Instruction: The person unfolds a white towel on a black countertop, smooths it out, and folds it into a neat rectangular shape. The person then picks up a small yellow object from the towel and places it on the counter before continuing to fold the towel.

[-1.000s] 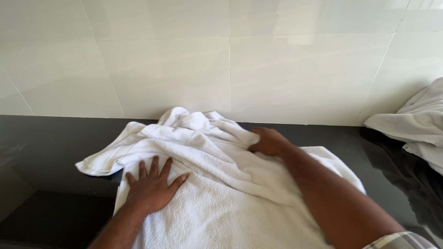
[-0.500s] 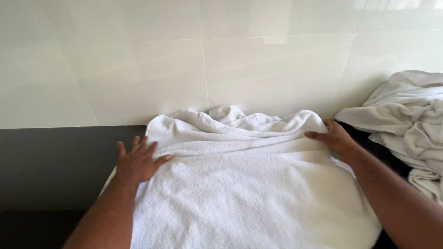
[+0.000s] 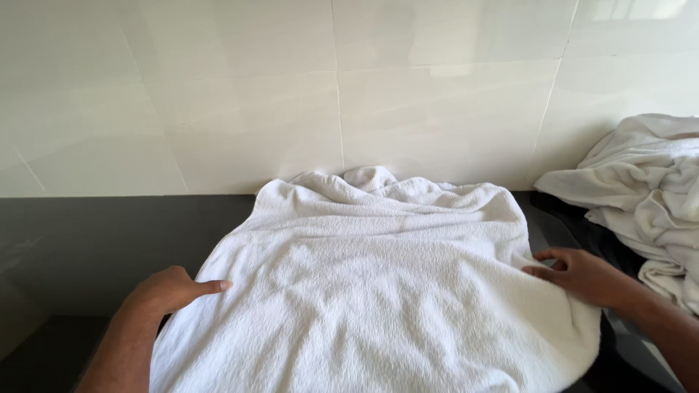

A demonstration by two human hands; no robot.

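Note:
A white towel (image 3: 378, 291) lies spread over the black countertop (image 3: 95, 233), its far edge bunched against the tiled wall. My left hand (image 3: 169, 291) rests at the towel's left edge, fingers curled, one finger pointing onto the cloth. My right hand (image 3: 579, 276) pinches the towel's right edge between thumb and fingers. Both forearms reach in from the bottom corners.
A heap of crumpled white towels (image 3: 648, 196) lies at the right end of the countertop, close to my right hand. A glossy cream tiled wall (image 3: 335, 94) rises directly behind the counter. Bare dark counter shows to the left.
Both hands have slid toward me along the towel's side edges, from the far corners to mid-length. The towel now lies flatter and more spread.

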